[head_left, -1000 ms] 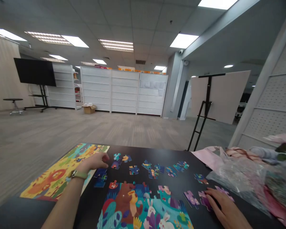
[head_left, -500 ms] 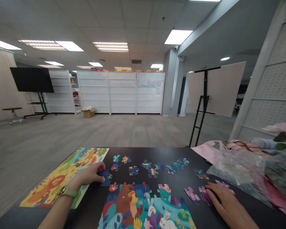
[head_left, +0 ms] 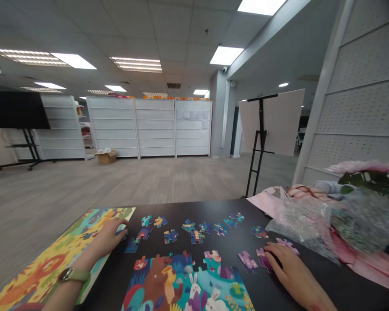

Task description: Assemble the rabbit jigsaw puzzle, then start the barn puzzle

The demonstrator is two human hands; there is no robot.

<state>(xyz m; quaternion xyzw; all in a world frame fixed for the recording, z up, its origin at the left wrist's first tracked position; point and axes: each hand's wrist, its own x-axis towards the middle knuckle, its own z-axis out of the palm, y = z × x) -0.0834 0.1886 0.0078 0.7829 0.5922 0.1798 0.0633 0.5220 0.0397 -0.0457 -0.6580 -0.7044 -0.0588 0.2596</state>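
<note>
My left hand (head_left: 107, 236) lies at the edge of a finished lion puzzle (head_left: 42, 270), fingers stretched out and resting on a small blue piece. Another blue piece (head_left: 131, 245) lies loose just right of it. My right hand (head_left: 285, 268) lies flat on the black table (head_left: 214, 207), fingertips on purple puzzle pieces (head_left: 262, 258). Between my hands sits a partly built puzzle with a bear and rabbits (head_left: 181, 285). Several loose pieces (head_left: 194, 231) are strewn in a row beyond it.
A crumpled clear plastic bag (head_left: 307, 224), pink cloth (head_left: 372, 265) and pink flowers (head_left: 369, 172) crowd the table's right side. A black easel with a board (head_left: 261, 138) stands behind the table. White shelving (head_left: 155, 127) lines the far wall.
My left hand drew a blue piece toward the built puzzle, then moved back left to the lion puzzle's edge. My right hand stayed on the purple pieces. My view turned slightly right.
</note>
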